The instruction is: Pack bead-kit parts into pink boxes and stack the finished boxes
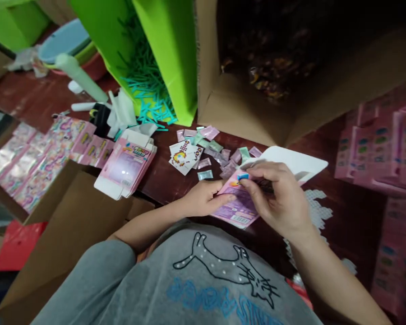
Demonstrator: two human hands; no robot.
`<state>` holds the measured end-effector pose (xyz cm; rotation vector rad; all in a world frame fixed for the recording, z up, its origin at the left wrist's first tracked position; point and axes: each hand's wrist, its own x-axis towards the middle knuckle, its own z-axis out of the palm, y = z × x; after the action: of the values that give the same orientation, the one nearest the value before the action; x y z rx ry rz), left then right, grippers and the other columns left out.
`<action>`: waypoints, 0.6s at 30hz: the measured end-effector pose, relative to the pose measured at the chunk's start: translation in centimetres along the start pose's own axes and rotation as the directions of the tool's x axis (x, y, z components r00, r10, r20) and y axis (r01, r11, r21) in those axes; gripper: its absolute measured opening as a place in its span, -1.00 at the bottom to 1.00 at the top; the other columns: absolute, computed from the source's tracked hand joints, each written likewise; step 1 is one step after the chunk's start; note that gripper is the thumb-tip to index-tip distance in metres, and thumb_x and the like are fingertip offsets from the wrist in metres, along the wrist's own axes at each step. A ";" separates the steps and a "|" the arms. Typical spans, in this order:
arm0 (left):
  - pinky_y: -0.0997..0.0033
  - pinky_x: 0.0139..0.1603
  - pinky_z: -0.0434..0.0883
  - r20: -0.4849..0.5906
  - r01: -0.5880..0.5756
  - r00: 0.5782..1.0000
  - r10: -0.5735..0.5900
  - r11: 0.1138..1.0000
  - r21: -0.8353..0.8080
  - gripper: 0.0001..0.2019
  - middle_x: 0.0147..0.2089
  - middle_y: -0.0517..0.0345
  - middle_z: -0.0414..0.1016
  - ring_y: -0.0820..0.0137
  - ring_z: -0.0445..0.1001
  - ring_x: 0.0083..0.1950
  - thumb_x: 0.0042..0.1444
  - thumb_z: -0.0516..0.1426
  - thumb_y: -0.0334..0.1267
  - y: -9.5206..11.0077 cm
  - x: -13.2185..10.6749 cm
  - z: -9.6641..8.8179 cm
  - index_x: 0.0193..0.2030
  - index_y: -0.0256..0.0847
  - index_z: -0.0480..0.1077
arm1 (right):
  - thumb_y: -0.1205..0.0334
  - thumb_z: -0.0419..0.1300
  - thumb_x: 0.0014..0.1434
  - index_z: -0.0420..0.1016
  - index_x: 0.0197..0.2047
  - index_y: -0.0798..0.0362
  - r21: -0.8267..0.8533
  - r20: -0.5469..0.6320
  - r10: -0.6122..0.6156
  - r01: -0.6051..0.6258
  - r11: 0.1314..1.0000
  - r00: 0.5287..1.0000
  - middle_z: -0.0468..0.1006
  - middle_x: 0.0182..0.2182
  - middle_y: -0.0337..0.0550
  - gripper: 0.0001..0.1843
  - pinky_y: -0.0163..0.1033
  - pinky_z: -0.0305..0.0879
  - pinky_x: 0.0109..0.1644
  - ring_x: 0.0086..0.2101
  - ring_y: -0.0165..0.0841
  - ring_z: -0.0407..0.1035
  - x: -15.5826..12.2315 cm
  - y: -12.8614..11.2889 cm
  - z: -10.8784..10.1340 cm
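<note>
Low in front of my body is a pink and purple printed carton [238, 210], its white flap [299, 162] spread out at the upper right. My left hand [208, 198] grips the carton's left side, thumb on the printed face. Closed at its upper edge is my right hand [280, 196], thumb on the front and fingers bent over the opening, which hides the inside. Just beyond them lie several small pink, green and silver sachets [223, 155] and a few printed white cards [184, 157]. Flattened pink cartons [126, 167] sit in a pile to the left.
A large brown cardboard box [240, 110] holds dark wrapped pieces. Beside it stands a bright green container [181, 72] with teal sticks [154, 101]. Pink boxes [380, 149] are stacked at right. Colourful packages [59, 144] fill an open carton at left. Basins [66, 43] stand behind.
</note>
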<state>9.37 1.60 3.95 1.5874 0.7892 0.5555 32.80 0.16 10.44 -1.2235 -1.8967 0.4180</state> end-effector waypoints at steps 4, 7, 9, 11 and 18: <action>0.21 0.09 0.68 -0.244 -0.008 0.968 -0.055 0.968 -0.249 -0.46 0.14 -0.08 0.74 0.17 0.73 0.06 0.42 0.33 0.16 -2.5 -2.0 -2.9 0.33 -0.17 0.56 | 0.20 0.55 0.33 0.48 0.41 -0.22 -0.119 -0.113 0.055 -0.069 0.990 0.992 0.55 0.30 0.05 -0.34 0.34 0.45 0.46 0.32 0.09 0.45 0.2 1.3 2.6; 0.08 0.29 0.66 -0.334 -0.082 0.942 -0.035 0.941 -0.329 -0.02 0.48 -0.14 0.55 0.06 0.67 0.31 0.27 0.47 0.11 -5.0 -4.0 -5.0 0.70 0.04 0.14 | 0.01 0.46 0.43 0.29 0.58 -0.26 0.164 0.057 0.253 -0.260 0.952 0.966 0.46 0.44 0.05 -0.23 0.31 0.56 0.39 0.34 0.03 0.48 -1.0 3.4 5.5; 0.07 0.27 0.67 -0.290 -0.087 0.957 -0.022 0.930 -0.356 0.06 0.45 -0.13 0.55 0.07 0.68 0.29 0.23 0.51 0.05 -6.5 -5.6 -6.0 0.72 0.10 0.06 | -0.01 0.37 0.52 0.31 0.55 -0.30 0.388 0.297 0.340 -0.438 0.811 0.892 0.54 0.36 -0.03 -0.36 0.10 0.73 0.16 0.11 -0.15 0.64 -1.8 4.4 7.2; 0.18 0.14 0.69 -0.252 -0.066 0.967 -0.033 0.924 -0.376 -0.13 0.24 -0.04 0.65 0.16 0.71 0.14 0.25 0.51 0.02 -7.5 -7.1 -6.7 0.58 0.07 0.24 | -0.02 0.40 0.50 0.45 0.43 -0.27 0.462 0.455 0.338 -0.543 0.701 0.824 0.63 0.24 -0.09 -0.48 -0.06 0.75 -0.01 -0.05 -0.25 0.67 -2.2 4.6 8.3; 0.23 0.18 0.60 -0.566 -0.047 0.819 -0.096 0.971 -0.233 -0.69 0.11 -0.04 0.67 0.22 0.67 0.15 0.50 0.30 0.09 -8.4 -8.7 -8.0 0.01 -0.13 0.60 | 0.02 0.42 0.49 0.72 0.13 -0.22 0.349 0.333 0.225 -0.342 0.873 0.916 0.69 0.14 -0.11 -0.80 0.03 0.61 0.31 0.18 -0.16 0.60 -0.4 3.3 10.5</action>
<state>-3.68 0.79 -2.22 1.1839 1.1418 1.1013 26.62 2.95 1.74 -1.2099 -1.7366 1.1413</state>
